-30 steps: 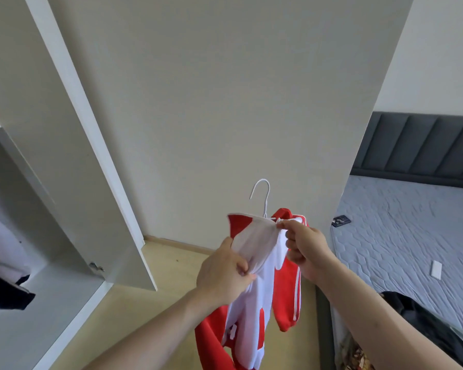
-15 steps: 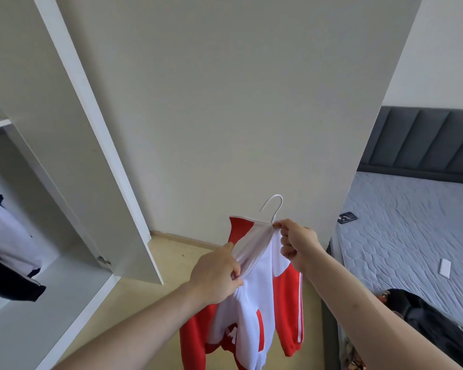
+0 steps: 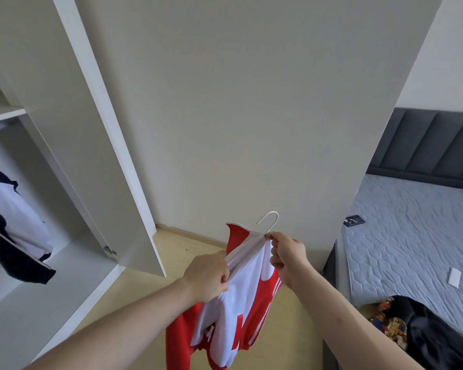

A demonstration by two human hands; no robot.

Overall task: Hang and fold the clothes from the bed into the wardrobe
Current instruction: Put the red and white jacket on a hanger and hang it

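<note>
Over the last second the red and white jacket (image 3: pixel 241 297) has settled straighter on the white hanger (image 3: pixel 268 221), so it looks nearly ready for the wardrobe (image 3: pixel 72 145). The right hand (image 3: pixel 288 256) pinches the collar below the hook; the left hand (image 3: pixel 207 276) grips fabric, probably a shoulder. It hangs below both hands' fingers.

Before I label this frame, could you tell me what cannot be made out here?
- Hanger: head view, only its hook shows; red and white jacket covers the rest.
- Hanging dark and white garment: cut by left edge.
- Clothes on bed: cut by bottom-right edge.
</note>
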